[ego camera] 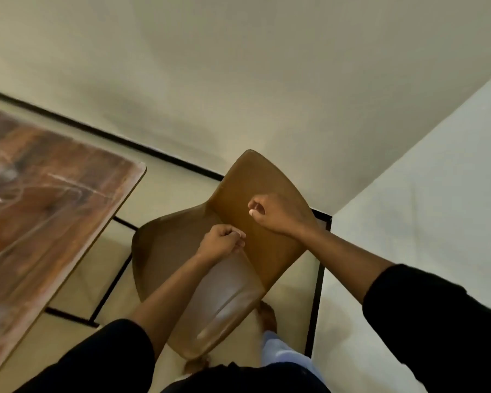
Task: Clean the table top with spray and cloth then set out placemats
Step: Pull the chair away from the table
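Brown, bendy placemats [167, 251] hang in the air over the floor, to the right of the table. My left hand [221, 242] pinches the edge of the lower, paler sheet [224, 296]. My right hand [278, 214] is closed on the darker upper sheet [255, 177], which tilts up and away. The two hands are close together near the seam where the sheets meet. Whether these are two mats or one folded mat I cannot tell. The wooden table top [40, 208] lies at the left, streaked with pale marks. No spray bottle or cloth is in view.
The table's rounded corner [142, 168] points toward the mats. Pale floor tiles with black lines [108, 279] run beneath. A white wall [423, 208] stands at the right. A foot [267, 316] and a light blue trouser leg [284, 353] show below the mats.
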Available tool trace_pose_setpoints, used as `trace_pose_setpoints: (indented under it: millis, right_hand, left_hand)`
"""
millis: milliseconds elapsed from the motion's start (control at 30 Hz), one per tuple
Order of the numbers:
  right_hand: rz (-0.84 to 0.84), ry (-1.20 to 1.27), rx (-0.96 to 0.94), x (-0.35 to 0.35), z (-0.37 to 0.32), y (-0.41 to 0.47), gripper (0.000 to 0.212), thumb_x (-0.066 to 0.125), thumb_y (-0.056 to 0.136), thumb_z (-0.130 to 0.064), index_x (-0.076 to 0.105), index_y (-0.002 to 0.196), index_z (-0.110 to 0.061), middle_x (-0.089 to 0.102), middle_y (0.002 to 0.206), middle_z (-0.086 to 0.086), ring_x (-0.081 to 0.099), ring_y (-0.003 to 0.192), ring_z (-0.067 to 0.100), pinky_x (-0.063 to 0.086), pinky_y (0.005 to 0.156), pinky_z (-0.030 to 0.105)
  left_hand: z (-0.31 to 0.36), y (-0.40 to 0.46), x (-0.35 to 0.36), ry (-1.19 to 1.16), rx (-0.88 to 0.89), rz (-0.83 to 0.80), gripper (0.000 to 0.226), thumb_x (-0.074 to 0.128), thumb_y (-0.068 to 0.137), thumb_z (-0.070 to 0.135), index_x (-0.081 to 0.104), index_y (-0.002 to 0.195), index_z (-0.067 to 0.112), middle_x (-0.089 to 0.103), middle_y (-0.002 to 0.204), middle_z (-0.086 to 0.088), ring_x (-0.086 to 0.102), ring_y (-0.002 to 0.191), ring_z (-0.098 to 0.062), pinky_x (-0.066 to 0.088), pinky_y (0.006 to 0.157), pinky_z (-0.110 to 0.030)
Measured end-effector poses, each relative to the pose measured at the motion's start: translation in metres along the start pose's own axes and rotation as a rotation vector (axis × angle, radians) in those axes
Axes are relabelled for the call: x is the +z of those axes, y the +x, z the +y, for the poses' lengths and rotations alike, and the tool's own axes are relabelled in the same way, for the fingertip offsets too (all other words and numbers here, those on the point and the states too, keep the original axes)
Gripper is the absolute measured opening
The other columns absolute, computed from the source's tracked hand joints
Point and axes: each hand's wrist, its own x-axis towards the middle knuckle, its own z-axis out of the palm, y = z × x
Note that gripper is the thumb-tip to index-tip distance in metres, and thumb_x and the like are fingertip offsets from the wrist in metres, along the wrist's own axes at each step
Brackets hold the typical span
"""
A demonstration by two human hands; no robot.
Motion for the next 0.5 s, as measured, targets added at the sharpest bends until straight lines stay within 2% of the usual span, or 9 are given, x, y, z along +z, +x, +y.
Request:
trace_pose_setpoints:
  millis: [67, 133, 233, 300, 333, 400, 433, 467, 500]
  right_hand:
    - [-0.026, -0.101, -0.122, 0.001, 0.009, 0.027, 0.025, 0.055, 0.102, -0.040, 0.068, 0.118, -0.026, 0.070, 0.108, -0.007, 0.065, 0.097, 0.010, 0.059, 0.082, 0.034]
    - [-0.034, -0.208, -0.237, 0.007, 0.019, 0.056, 0.024, 0.054, 0.102, -0.036, 0.066, 0.118, -0.023, 0.068, 0.112, -0.001, 0.061, 0.104, 0.017, 0.055, 0.085, 0.035]
    - [-0.043, -0.405, -0.418, 0.022, 0.034, 0.092, 0.024, 0.054, 0.098, -0.035, 0.065, 0.116, -0.023, 0.066, 0.116, 0.004, 0.057, 0.112, 0.024, 0.049, 0.095, 0.042]
    - [-0.065, -0.529, -0.532, 0.029, 0.043, 0.114, 0.025, 0.057, 0.096, -0.032, 0.064, 0.117, -0.021, 0.064, 0.124, 0.008, 0.053, 0.123, 0.029, 0.042, 0.104, 0.048]
    - [-0.074, -0.596, -0.591, 0.032, 0.047, 0.123, 0.028, 0.058, 0.096, -0.031, 0.064, 0.120, -0.020, 0.062, 0.131, 0.010, 0.050, 0.130, 0.031, 0.038, 0.109, 0.052]
    - [-0.096, -0.743, -0.691, 0.037, 0.053, 0.141, 0.036, 0.058, 0.096, -0.033, 0.062, 0.130, -0.020, 0.055, 0.144, 0.014, 0.040, 0.143, 0.034, 0.027, 0.118, 0.059]
    - [-0.106, -0.812, -0.724, 0.038, 0.056, 0.151, 0.041, 0.057, 0.097, -0.034, 0.061, 0.135, -0.020, 0.052, 0.148, 0.015, 0.036, 0.147, 0.035, 0.022, 0.121, 0.061]
    - [-0.102, -0.865, -0.746, 0.041, 0.058, 0.162, 0.045, 0.056, 0.098, -0.035, 0.059, 0.139, -0.019, 0.050, 0.151, 0.015, 0.034, 0.148, 0.035, 0.017, 0.122, 0.063]
    - [-0.086, -0.908, -0.751, 0.042, 0.059, 0.172, 0.048, 0.055, 0.098, -0.037, 0.057, 0.142, -0.018, 0.049, 0.152, 0.016, 0.034, 0.148, 0.036, 0.014, 0.123, 0.064]
  left_hand:
    - [0.005, 0.013, 0.016, -0.097, -0.107, 0.079, 0.021, 0.054, 0.110, 0.023, 0.072, 0.118, 0.017, 0.074, 0.109, -0.004, 0.071, 0.085, -0.014, 0.054, 0.068, -0.025]
    - [0.007, 0.026, 0.039, -0.254, -0.264, 0.187, 0.021, 0.054, 0.110, 0.025, 0.062, 0.128, 0.019, 0.067, 0.113, -0.001, 0.071, 0.091, -0.020, 0.057, 0.074, -0.034]
    - [0.011, 0.038, 0.077, -0.478, -0.494, 0.319, 0.022, 0.050, 0.113, 0.024, 0.052, 0.133, 0.015, 0.055, 0.103, -0.003, 0.059, 0.087, -0.019, 0.055, 0.080, -0.038]
    - [0.014, 0.044, 0.104, -0.601, -0.626, 0.343, 0.026, 0.051, 0.113, 0.023, 0.050, 0.136, 0.010, 0.048, 0.094, -0.003, 0.053, 0.086, -0.020, 0.053, 0.091, -0.044]
    - [0.015, 0.044, 0.117, -0.654, -0.656, 0.327, 0.022, 0.050, 0.114, 0.021, 0.050, 0.130, 0.008, 0.046, 0.092, -0.004, 0.052, 0.085, -0.022, 0.052, 0.092, -0.044]
    - [0.033, 0.045, 0.138, -0.789, -0.742, 0.346, 0.008, 0.045, 0.116, 0.019, 0.049, 0.113, 0.012, 0.046, 0.088, -0.003, 0.047, 0.076, -0.021, 0.047, 0.078, -0.036]
    - [0.031, 0.050, 0.150, -0.829, -0.798, 0.329, 0.031, 0.044, 0.116, 0.021, 0.026, 0.098, 0.004, 0.046, 0.087, -0.006, 0.045, 0.073, -0.021, 0.045, 0.071, -0.034]
    - [0.030, 0.061, 0.160, -0.896, -0.867, 0.346, 0.017, 0.045, 0.116, 0.025, 0.041, 0.131, 0.023, 0.047, 0.087, -0.009, 0.045, 0.074, -0.023, 0.043, 0.069, -0.036]
    - [0.022, 0.072, 0.166, -0.949, -0.921, 0.342, 0.019, 0.048, 0.113, 0.032, 0.052, 0.104, 0.015, 0.051, 0.093, -0.013, 0.050, 0.081, -0.027, 0.044, 0.075, -0.037]
